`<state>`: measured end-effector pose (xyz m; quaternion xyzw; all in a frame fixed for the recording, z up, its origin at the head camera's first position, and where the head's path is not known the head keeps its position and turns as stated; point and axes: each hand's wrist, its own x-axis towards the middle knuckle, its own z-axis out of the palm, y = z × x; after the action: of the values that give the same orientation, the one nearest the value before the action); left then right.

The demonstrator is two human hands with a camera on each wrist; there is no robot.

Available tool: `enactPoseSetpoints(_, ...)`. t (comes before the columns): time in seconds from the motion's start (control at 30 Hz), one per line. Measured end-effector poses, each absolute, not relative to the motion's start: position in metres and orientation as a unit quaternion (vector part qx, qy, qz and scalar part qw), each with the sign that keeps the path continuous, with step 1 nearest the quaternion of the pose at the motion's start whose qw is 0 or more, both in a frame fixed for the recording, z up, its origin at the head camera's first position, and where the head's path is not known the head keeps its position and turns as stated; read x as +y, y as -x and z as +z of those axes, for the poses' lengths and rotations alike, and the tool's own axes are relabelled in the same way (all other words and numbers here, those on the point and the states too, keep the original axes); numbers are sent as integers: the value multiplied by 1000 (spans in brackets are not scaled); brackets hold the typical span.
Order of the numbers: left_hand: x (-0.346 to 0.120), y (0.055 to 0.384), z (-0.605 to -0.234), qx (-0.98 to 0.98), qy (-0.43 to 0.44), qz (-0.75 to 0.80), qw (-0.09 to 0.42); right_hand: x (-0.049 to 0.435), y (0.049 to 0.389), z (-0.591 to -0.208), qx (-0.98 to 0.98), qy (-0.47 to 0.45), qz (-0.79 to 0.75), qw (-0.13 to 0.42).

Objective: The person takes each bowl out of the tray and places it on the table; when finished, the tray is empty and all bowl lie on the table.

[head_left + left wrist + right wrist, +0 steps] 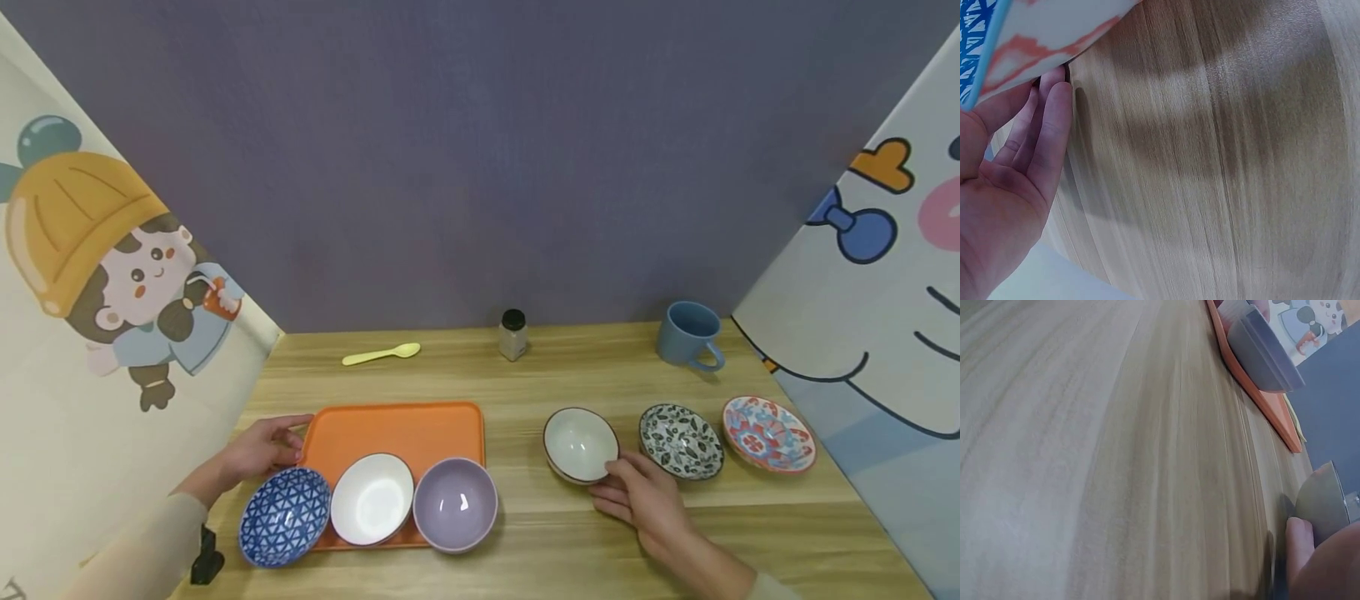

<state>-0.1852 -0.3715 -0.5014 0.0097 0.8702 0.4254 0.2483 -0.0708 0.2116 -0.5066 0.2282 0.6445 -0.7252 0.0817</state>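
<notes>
My right hand (pixel 651 500) holds the lower right edge of a small white bowl (pixel 581 442) with a dark rim, thumb at the rim and fingers below; the right wrist view shows the bowl (pixel 1321 499) only in part. At the left edge of an orange tray (pixel 397 425), my left hand (pixel 262 450) lies with its fingertips by the tray's rim, just behind a blue-patterned bowl (pixel 285 517). In the left wrist view its fingers (pixel 1050 137) look nearly straight, and the bowl partly hides the thumb. A white bowl (pixel 372 500) and a purple bowl (pixel 455 505) sit along the tray's front.
Right of my right hand stand a black-and-white leaf-patterned bowl (pixel 682 442) and a red-and-blue patterned dish (pixel 769 434). Along the back wall are a yellow spoon (pixel 381 354), a black-capped jar (pixel 513 335) and a blue mug (pixel 687 335). Printed side walls flank the wooden table (pixel 555 550).
</notes>
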Motion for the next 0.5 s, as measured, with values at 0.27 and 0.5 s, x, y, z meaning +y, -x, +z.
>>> enactPoseSetpoints(0.27, -371, 186, -501, 872, -7, 422, 248, 213, 66, -508, 617, -231, -748, 80)
enactPoseSetpoints(0.5, -372, 187, -504, 871, -13, 425, 247, 214, 62, -510, 606, -232, -757, 79)
